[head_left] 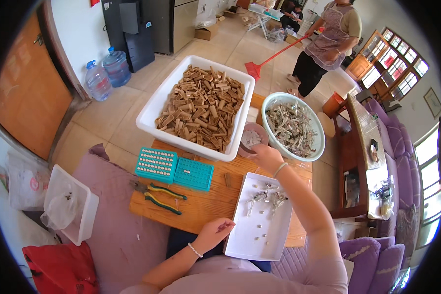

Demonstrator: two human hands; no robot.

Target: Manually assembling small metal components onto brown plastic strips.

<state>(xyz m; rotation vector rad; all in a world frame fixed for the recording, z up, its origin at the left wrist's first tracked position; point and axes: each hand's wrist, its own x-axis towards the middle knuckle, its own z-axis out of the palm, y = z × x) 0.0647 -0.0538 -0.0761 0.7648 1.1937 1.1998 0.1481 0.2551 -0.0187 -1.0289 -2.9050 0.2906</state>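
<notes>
- Presently, right hand (266, 156) stretched forward over the board (206, 201), fingers curled against the rim of a small pink bowl (253, 138); bowl holds pale scraps. Whether the fingers grip the rim or only touch it, cannot tell.
- Left hand (214, 231) low and near the body, at the board's near edge, fingers loosely pinched on small dark bits; too small to identify.
- White tray (252, 240) just right of the left hand, overhanging the board's near edge; scattered with small silvery pieces and crumpled foil scraps.
- Big white tub (154, 105) at the far side, heaped with brown oblong pieces; pink bowl sits against its right corner.
- Pale green basin (318, 142) right of the bowl, full of grey-silver scraps.
- Two teal grids (174, 166) side by side on the board's left part, just below the tub; left one filled with small round pieces.
- Pliers (161, 196), green-yellow handles, lying near the grids toward the left edge.
- Clear bin (85, 215) with a plastic bag, off to the left on the purple cushion.
- Background: another person (328, 39) in an apron with a red broom (274, 56); two water jugs (108, 73) by the wall.
</notes>
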